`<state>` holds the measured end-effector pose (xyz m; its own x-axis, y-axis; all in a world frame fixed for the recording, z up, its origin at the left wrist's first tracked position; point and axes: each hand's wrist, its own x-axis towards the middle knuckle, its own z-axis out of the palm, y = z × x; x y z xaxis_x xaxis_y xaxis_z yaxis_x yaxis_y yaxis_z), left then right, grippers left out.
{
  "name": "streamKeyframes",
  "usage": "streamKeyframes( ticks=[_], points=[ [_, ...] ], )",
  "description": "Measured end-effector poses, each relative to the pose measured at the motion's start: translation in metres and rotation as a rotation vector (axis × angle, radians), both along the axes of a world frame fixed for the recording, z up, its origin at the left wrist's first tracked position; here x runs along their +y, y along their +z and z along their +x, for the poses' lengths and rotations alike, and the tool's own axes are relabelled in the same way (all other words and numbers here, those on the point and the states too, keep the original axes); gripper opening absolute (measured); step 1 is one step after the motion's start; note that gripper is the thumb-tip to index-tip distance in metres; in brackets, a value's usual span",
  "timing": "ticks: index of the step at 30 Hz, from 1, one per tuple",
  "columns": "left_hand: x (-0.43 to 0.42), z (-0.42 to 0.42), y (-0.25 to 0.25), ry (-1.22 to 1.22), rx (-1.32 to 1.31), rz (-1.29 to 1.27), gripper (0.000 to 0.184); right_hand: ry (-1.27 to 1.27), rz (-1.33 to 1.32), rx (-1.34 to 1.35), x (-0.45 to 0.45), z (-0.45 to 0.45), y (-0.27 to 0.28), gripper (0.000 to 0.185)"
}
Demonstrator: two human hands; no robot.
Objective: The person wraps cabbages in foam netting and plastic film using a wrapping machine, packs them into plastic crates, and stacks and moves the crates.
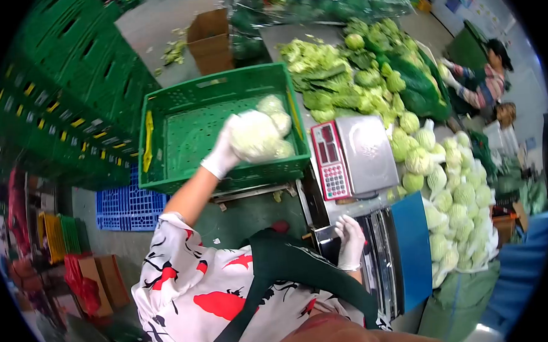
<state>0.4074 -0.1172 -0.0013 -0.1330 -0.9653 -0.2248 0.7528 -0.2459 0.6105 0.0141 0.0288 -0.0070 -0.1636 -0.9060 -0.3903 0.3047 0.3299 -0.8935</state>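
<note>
My left hand, in a white glove, grips a pale, film-wrapped cabbage over the near right part of a green crate. More wrapped cabbages lie against the crate's right end, partly hidden behind the held one. My right hand, also gloved, hovers at the left side of a film-wrapping machine. Its fingers are loosely bent and apart, with nothing visible in them. Just beyond that hand, a scale with a red keypad carries nothing on its steel plate.
Loose leaves are heaped behind the scale. Net-sleeved cabbages pile up on the right. Tall stacks of green crates stand at left, near a blue pallet. A cardboard box sits behind the crate. Another person works at far right.
</note>
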Motion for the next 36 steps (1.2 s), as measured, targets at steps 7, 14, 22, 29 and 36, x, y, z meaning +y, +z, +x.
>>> streamKeyframes(
  ticks=[7,14,22,29,36],
  points=[
    [-0.075,0.102,-0.154,-0.179,-0.210,0.287,0.065,-0.070,0.054,-0.004,0.025,-0.026,-0.018,0.026],
    [-0.132,-0.019,-0.102,0.346,-1.422,-0.237,0.067,-0.296,0.090,-0.009,0.049,-0.058,-0.018,0.026],
    [-0.111,-0.384,0.002,-0.391,-1.175,-1.285,0.057,-0.245,0.084,0.093,0.071,-0.111,-0.016,0.024],
    [-0.239,-0.631,-0.038,-0.455,-1.288,-1.296,0.067,-0.373,0.096,0.203,0.083,-0.178,0.007,0.023],
    [-0.341,-0.755,-0.106,-1.176,-1.939,-0.937,0.101,-0.483,0.120,0.117,0.073,-0.242,0.040,0.025]
  ],
)
